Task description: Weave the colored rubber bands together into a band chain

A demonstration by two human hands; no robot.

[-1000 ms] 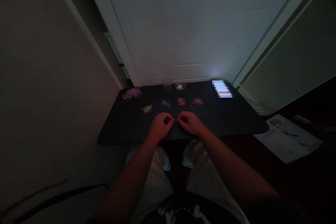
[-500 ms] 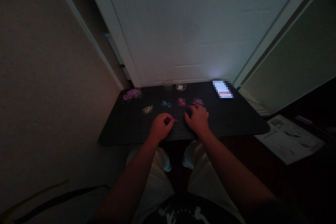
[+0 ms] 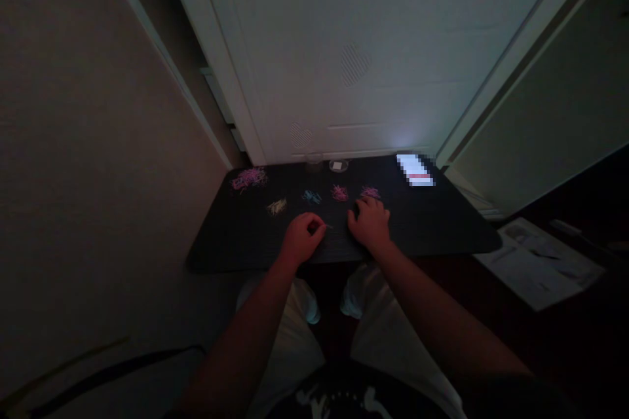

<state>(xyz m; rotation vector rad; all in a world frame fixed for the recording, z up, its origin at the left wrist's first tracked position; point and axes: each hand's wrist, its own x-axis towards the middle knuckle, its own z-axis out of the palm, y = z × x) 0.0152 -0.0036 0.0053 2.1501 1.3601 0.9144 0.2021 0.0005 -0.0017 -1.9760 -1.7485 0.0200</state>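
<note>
My left hand (image 3: 303, 236) is closed in a pinch near the front of the dark table (image 3: 226, 245). Between thumb and forefinger it grips a thin, pale strip (image 3: 329, 227), whose end sticks out to the right. My right hand (image 3: 371, 221) rests on the tabletop with its thumb apart from the curved fingers. Just beyond its fingertips lies a pink-purple pile of thin strips (image 3: 370, 192). Further left are a pink pile (image 3: 339, 193), a blue pile (image 3: 311, 196) and a pale yellow pile (image 3: 277, 207). A larger mixed pile (image 3: 249, 179) sits at the far left corner.
Along the back edge stand a clear container (image 3: 314, 160) and a round clear lid (image 3: 339, 165) with a white label. A lit phone (image 3: 415, 170) lies at the back right. The white door (image 3: 304, 91) rises behind the table. Papers (image 3: 540, 265) lie lower right.
Both hands hold nearly the same positions; the left still pinches the strip, which has tilted slightly. The camera view has shifted a little.
</note>
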